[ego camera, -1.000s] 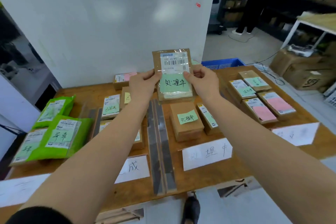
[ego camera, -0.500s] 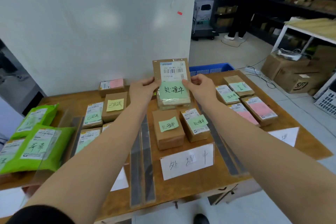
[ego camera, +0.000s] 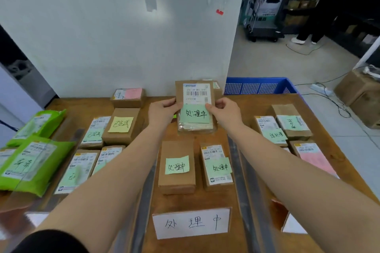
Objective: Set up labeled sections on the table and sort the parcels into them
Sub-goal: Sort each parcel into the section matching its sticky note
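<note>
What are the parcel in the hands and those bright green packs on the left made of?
Held parcel: looks like brown cardboard in clear film; its lower edge is glossy and crinkled. Green packs: probably soft plastic mailer bags, shiny and wrinkled, with puffy rounded edges.

We face a plain white wall (ego camera: 115, 33) behind the wooden counter (ego camera: 242, 113), and to our right a pale tiled floor (ego camera: 273, 61) runs past a blue plastic crate (ego camera: 257, 86) and cardboard boxes (ego camera: 357, 92) toward dark storage shelves (ego camera: 337, 0).

two green mailers (ego camera: 36, 162), one blue crate (ego camera: 259, 86)
</note>
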A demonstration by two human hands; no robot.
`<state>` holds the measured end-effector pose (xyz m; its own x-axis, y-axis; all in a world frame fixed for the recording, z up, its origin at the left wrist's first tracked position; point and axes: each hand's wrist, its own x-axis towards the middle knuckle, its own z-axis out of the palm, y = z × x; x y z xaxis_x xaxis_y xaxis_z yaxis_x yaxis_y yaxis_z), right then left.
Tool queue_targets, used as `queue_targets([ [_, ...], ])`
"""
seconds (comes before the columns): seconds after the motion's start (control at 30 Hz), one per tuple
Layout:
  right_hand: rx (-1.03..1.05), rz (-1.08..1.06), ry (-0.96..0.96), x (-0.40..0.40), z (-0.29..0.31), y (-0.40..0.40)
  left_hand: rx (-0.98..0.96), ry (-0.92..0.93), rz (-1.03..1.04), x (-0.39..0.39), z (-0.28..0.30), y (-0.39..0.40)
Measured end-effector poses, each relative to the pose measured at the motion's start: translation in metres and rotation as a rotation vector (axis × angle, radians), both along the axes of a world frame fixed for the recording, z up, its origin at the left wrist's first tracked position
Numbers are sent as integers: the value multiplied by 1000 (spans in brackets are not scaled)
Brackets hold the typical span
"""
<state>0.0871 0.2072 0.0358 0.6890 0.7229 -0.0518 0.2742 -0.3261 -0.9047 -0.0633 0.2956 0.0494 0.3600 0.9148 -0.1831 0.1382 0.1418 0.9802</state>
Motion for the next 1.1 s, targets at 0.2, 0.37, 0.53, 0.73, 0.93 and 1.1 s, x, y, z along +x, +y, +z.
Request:
queue_targets([
  [0.2, -97, 65, 51, 9, -31, 51, -40, 96, 47, 12, -30, 50],
  [0.37, -214, 95, 86, 10, -64, 97, -47, 212, 61, 15, -66, 94],
  [0.53, -382, 153, 75, 13, -105, 119, -87, 331, 23, 17, -108, 119],
  [0.73, -490, 184, 118, 12, -132, 119, -76, 473, -19, 13, -141, 123],
  [0.93, -489, 207, 120, 9, -131, 107, -99, 462, -13, 4, -140, 116],
  [1.1, -551, 255, 106, 4, -131, 94, -143, 510, -84, -2, -141, 100],
])
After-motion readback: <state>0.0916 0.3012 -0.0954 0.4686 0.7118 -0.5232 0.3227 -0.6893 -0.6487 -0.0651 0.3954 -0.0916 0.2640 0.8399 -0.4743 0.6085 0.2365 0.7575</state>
